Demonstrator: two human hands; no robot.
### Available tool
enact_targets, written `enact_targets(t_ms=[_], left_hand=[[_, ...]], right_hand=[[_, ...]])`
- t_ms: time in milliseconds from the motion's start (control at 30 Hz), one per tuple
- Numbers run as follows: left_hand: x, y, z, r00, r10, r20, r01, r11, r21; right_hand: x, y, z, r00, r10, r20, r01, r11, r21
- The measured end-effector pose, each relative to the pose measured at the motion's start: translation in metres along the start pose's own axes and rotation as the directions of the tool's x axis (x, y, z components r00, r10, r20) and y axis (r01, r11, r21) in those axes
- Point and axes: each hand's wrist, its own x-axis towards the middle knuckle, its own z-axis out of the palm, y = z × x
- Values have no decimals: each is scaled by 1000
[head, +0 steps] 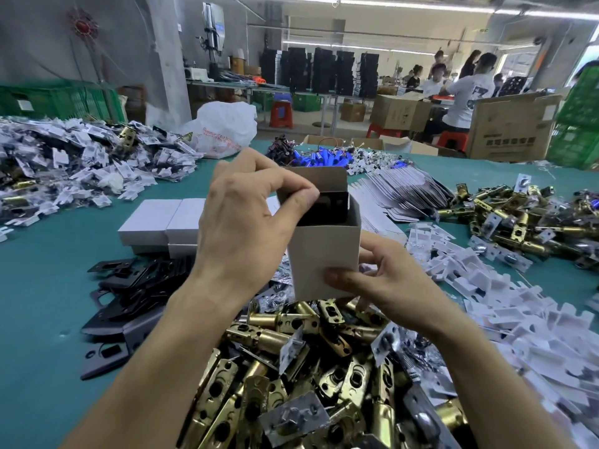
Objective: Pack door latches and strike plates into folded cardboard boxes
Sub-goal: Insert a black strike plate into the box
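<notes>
An upright cardboard box with its top flap raised is held above the table's middle. My right hand grips its lower part from the right. My left hand pinches a black strike plate that stands partly inside the box's open top. A heap of brass door latches lies just below the hands. Loose black strike plates are spread at the left.
Closed white boxes sit behind my left hand on the green table. Flat box blanks are stacked to the right, with white inserts and more latches further right. Bagged parts pile at far left. People work in the background.
</notes>
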Motion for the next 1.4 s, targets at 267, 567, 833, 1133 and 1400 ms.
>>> enact_targets(t_ms=[267,567,833,1133,1400], left_hand=[[3,-6,1,986,-166,-12,165,984,-68],[6,-12,3,946,-303,113,323,896,-305],[3,13,-8,989,-45,140,90,937,-339],[-2,18,-4,998,63,30,-55,973,-226],[-1,21,-5,952,295,83,-245,895,-373]], right_hand=[[-3,-6,3,990,56,131,-71,992,106],[-3,-9,9,985,117,130,-162,893,420],[5,-9,24,987,-158,-42,162,927,337],[6,-3,34,977,-130,-169,184,912,366],[4,1,26,988,-141,65,92,868,489]])
